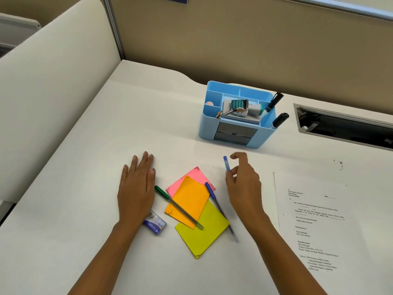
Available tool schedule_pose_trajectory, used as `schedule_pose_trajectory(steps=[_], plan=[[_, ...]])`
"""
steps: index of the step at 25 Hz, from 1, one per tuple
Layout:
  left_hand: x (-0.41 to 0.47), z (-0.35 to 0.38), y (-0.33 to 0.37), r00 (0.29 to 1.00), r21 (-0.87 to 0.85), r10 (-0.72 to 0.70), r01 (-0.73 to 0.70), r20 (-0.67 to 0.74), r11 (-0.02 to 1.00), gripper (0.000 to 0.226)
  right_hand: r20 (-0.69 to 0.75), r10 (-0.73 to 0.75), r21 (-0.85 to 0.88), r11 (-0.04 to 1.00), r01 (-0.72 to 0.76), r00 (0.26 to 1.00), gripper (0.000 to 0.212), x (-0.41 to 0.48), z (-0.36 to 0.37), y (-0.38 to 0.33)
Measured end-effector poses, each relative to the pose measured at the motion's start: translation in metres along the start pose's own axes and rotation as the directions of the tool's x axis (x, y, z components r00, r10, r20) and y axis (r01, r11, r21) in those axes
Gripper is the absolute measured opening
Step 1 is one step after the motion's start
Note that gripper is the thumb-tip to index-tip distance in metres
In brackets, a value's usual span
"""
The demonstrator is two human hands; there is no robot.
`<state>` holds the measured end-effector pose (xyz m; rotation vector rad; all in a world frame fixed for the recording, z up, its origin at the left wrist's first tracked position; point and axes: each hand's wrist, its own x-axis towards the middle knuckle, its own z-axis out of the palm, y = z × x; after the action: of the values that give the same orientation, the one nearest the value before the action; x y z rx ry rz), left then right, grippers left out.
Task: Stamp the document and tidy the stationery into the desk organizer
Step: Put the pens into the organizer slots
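Stationery lies scattered on our white worktop (85, 209), and the printed document (314, 226) rests flat at its right edge. Toward the back stands the blue desk organizer (236, 133), with 2 black markers (274, 102) leaning in its right compartment and a stamp (239, 105) in the middle. Between our arms, 3 sticky notes overlap: yellow (204, 233), orange (189, 199), pink (193, 177). A green pen (178, 206) crosses them; a blue pen (221, 211) lies just beside. Our left hand (136, 188) rests flat and released, partly covering a staples box (155, 224). Our right hand (244, 184) pinches a second blue pen (226, 163), lifted.
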<state>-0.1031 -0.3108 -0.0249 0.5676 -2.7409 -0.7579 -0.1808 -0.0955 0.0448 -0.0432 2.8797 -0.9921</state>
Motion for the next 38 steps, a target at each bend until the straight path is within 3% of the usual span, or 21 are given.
schedule_pose_trajectory(steps=[3, 6, 8, 10, 11, 13, 15, 17, 21, 27, 31, 33, 36, 38], plan=[[0.003, 0.001, -0.006, 0.990, 0.207, 0.068, -0.093, 0.127, 0.974, 0.064, 0.108, -0.012, 0.355, 0.934, -0.028, 0.994, 0.022, 0.012, -0.027, -0.016], [0.005, 0.000, -0.008, 0.984, 0.221, 0.068, -0.104, 0.165, 0.970, 0.070, 0.303, -0.130, 0.809, 0.558, -0.183, 0.944, 0.042, 0.028, -0.059, -0.037], [0.004, 0.000, -0.008, 0.984, 0.234, 0.069, -0.107, 0.167, 0.966, 0.071, 0.313, -0.201, 0.910, 0.344, -0.233, 0.928, 0.041, 0.047, -0.075, -0.048], [0.004, 0.000, -0.008, 0.983, 0.227, 0.069, -0.107, 0.168, 0.968, 0.072, 0.245, -0.218, 0.945, 0.270, -0.183, 0.945, 0.031, 0.068, -0.084, -0.060], [0.005, 0.000, -0.007, 0.984, 0.218, 0.068, -0.104, 0.167, 0.970, 0.073, 0.189, -0.220, 0.949, 0.291, -0.121, 0.957, 0.022, 0.079, -0.087, -0.065], [0.005, -0.001, -0.007, 0.984, 0.219, 0.067, -0.102, 0.162, 0.970, 0.073, 0.105, -0.203, 0.901, 0.435, -0.007, 0.974, 0.011, 0.102, -0.089, -0.074], [0.004, -0.001, -0.005, 0.986, 0.236, 0.075, -0.109, 0.151, 0.966, 0.074, 0.049, -0.116, 0.756, 0.653, 0.039, 0.992, 0.033, 0.129, -0.086, -0.081], [0.002, -0.001, -0.004, 0.986, 0.254, 0.081, -0.117, 0.146, 0.960, 0.074, -0.008, -0.047, 0.569, 0.821, 0.043, 0.999, 0.041, 0.156, -0.082, -0.086], [0.002, 0.000, -0.004, 0.987, 0.276, 0.072, -0.109, 0.142, 0.955, 0.070, 0.063, -0.023, 0.200, 0.980, 0.010, 0.998, 0.019, 0.194, -0.070, -0.089], [0.001, 0.002, -0.004, 0.988, 0.282, 0.072, -0.108, 0.136, 0.953, 0.068, -0.022, 0.059, 0.059, 0.997, -0.057, 0.998, 0.027, 0.216, -0.052, -0.079], [0.001, 0.002, -0.005, 0.988, 0.286, 0.071, -0.108, 0.136, 0.952, 0.068, -0.109, 0.028, 0.050, 0.999, -0.023, 0.994, 0.018, 0.212, -0.055, -0.075], [0.001, 0.002, -0.005, 0.989, 0.283, 0.072, -0.107, 0.131, 0.953, 0.068, -0.208, -0.061, 0.016, 0.998, 0.066, 0.976, 0.017, 0.201, -0.059, -0.074], [0.001, 0.001, -0.004, 0.989, 0.286, 0.074, -0.108, 0.126, 0.952, 0.067, -0.397, -0.248, -0.038, 0.966, 0.254, 0.884, 0.016, 0.164, -0.068, -0.073], [0.001, 0.001, -0.004, 0.989, 0.288, 0.073, -0.108, 0.131, 0.951, 0.068, -0.426, -0.339, -0.031, 0.932, 0.361, 0.839, 0.012, 0.127, -0.068, -0.067]])
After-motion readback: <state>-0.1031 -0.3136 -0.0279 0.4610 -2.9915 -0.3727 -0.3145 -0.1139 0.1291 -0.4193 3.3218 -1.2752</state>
